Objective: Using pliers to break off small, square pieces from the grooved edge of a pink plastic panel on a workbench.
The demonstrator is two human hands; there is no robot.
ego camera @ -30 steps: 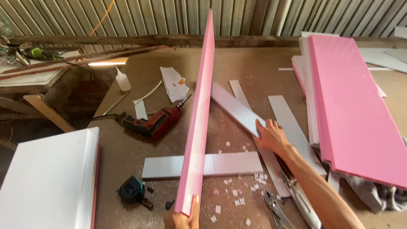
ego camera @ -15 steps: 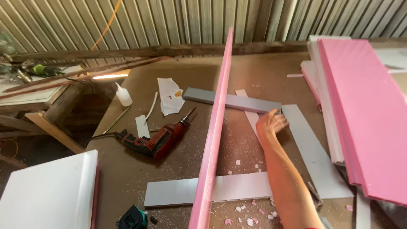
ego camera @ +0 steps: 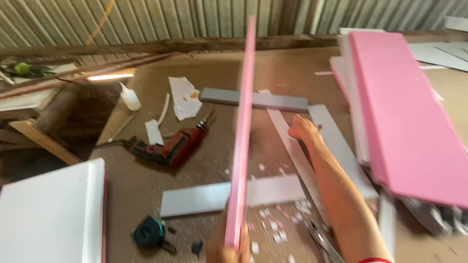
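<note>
— Where did we have the long pink board [ego camera: 243,131] just then?

— We held it on edge, running away from us across the workbench [ego camera: 214,160], its near end pinched in our left hand [ego camera: 229,246] at the bottom of the view. Only the fingertips showed, closed around the board's end.

— And our right hand [ego camera: 303,129]?

— A second earlier it rested nearer to us, on the grey strips [ego camera: 336,146] beside the pink panel stack [ego camera: 404,122]. Since then it had stretched farther out, toward the grey bar [ego camera: 253,100] lying crosswise at the far side. It lay fingers-down on or just above the strips; blur kept us from telling whether it gripped anything.

— Did the board shift?

— It had swung more upright in the view and closer to centre, so we judged we were steadying it with the left while the right went for another piece.

— What else lay about?

— The red drill [ego camera: 170,148], a glue bottle [ego camera: 129,97], a tape measure [ego camera: 148,233], and a white panel [ego camera: 51,214] at our left.
</note>
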